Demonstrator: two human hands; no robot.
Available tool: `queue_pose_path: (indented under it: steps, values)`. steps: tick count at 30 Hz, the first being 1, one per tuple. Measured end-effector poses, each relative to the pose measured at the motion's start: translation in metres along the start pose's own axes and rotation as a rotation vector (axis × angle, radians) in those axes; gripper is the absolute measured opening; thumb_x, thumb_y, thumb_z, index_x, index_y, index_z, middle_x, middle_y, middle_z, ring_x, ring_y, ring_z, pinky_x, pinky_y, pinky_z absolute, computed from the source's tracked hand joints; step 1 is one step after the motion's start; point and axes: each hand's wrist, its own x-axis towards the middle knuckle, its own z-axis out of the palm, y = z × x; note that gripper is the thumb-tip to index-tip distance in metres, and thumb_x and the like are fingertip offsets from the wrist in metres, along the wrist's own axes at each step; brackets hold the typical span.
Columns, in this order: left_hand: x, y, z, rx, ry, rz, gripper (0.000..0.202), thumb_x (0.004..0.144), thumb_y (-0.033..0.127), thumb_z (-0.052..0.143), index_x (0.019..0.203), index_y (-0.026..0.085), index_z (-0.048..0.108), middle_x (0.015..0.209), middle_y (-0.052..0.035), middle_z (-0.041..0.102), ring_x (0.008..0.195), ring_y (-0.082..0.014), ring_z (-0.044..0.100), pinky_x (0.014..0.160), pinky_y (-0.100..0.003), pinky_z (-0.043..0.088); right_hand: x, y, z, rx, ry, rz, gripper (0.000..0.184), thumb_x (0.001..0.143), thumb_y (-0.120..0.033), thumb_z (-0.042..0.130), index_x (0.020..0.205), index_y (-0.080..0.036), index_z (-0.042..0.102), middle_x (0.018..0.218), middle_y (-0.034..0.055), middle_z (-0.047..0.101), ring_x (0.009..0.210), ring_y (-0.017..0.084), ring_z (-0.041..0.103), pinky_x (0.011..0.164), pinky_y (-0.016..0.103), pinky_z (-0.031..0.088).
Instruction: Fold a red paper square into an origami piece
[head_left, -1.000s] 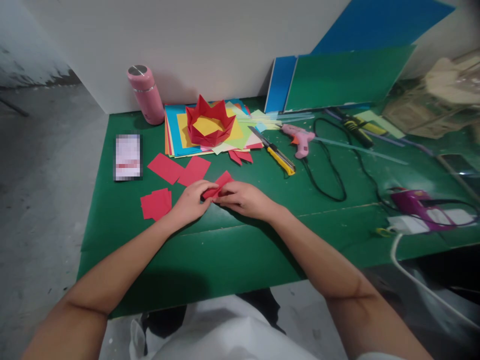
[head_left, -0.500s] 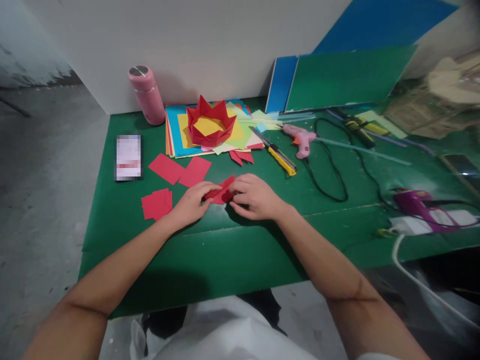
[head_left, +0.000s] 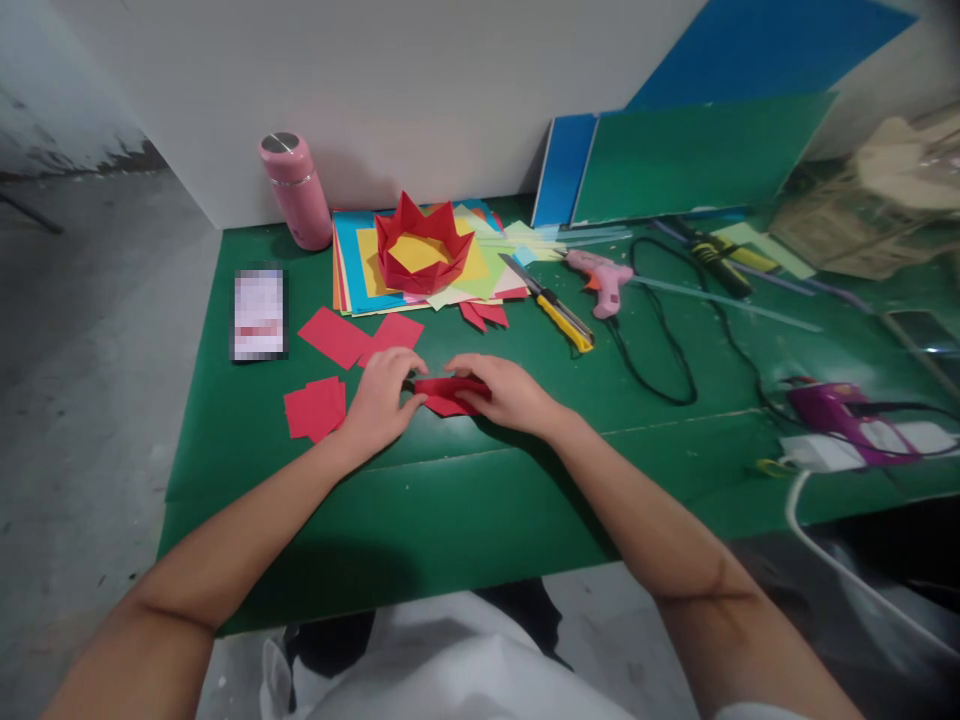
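A folded piece of red paper [head_left: 452, 388] is between my two hands, low over the green table, with one flap raised and another lying toward me. At its left end are the curled fingers and thumb of my left hand [head_left: 384, 402]. My right hand [head_left: 514, 392] pinches the right end, the thumb in front and the fingers behind. Beyond them, small folded red pieces [head_left: 484, 316] lie by the stack of coloured paper. Loose red paper rectangles [head_left: 334, 338] and a small pile of red squares [head_left: 315, 408] lie left of my left hand.
A red pointed paper ring [head_left: 424, 275] sits on coloured sheets [head_left: 349, 265]. Left stand a pink flask [head_left: 300, 205] and a blurred-out phone-like rectangle [head_left: 259, 312]. Rightward lie a yellow utility knife [head_left: 566, 325], a pink glue gun [head_left: 600, 280] with a looping cord, and a purple device [head_left: 847, 415].
The red paper has turned from a slanted position to lie nearly level across. My left hand has shifted its fingers up and back, while my right hand has taken the right end.
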Motion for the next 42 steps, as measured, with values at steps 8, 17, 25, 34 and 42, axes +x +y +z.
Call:
queue_pose_path:
  steps: [8,17,25,34,42]
  values:
    - [-0.0003,0.0025,-0.0020,0.095,-0.085,0.210,0.024,0.095,0.033,0.049,0.094,0.018,0.068,0.094,-0.0071,0.066,0.087,-0.0200,0.057,0.082,-0.037,0.046,-0.0005,-0.0009,-0.0055,-0.001,-0.037,0.007,0.039,0.079,-0.013,0.054,0.117,-0.021,0.057,0.112,0.0073,0.068,0.098,0.022,0.065,0.081,0.032,0.049]
    - [-0.0011,0.0018,0.0001,0.149,-0.100,0.276,0.025,0.094,0.026,0.049,0.096,0.015,0.072,0.099,-0.0104,0.066,0.090,-0.0215,0.057,0.080,-0.038,0.048,0.0015,0.0020,-0.0016,0.054,0.130,0.183,0.025,0.086,-0.028,0.055,0.105,-0.017,0.068,0.077,0.0032,0.069,0.063,0.015,0.057,0.061,0.026,0.042]
    - [-0.0017,0.0011,-0.0005,0.172,-0.086,0.263,0.028,0.095,0.031,0.050,0.095,0.017,0.074,0.102,-0.0107,0.065,0.092,-0.0219,0.057,0.082,-0.039,0.047,0.0040,0.0052,0.0000,0.049,0.118,0.174,0.015,0.085,-0.025,0.057,0.081,-0.017,0.069,0.071,0.0025,0.063,0.063,0.013,0.052,0.062,0.026,0.037]
    - [0.0005,-0.0005,-0.0012,0.126,-0.138,0.306,0.028,0.095,0.030,0.049,0.095,0.017,0.073,0.104,-0.0097,0.067,0.093,-0.0214,0.058,0.084,-0.040,0.047,0.0043,0.0039,0.0003,0.067,0.114,0.178,0.021,0.081,-0.019,0.059,0.099,-0.017,0.069,0.073,0.0009,0.059,0.059,0.011,0.047,0.061,0.024,0.038]
    - [-0.0003,0.0002,0.0002,0.081,-0.158,0.324,0.026,0.094,0.027,0.049,0.089,0.017,0.073,0.104,-0.0094,0.068,0.094,-0.0214,0.058,0.083,-0.039,0.048,0.0029,0.0067,0.0018,0.231,0.127,0.256,0.026,0.082,-0.027,0.062,0.107,-0.021,0.069,0.077,0.0009,0.065,0.055,0.010,0.044,0.057,0.024,0.039]
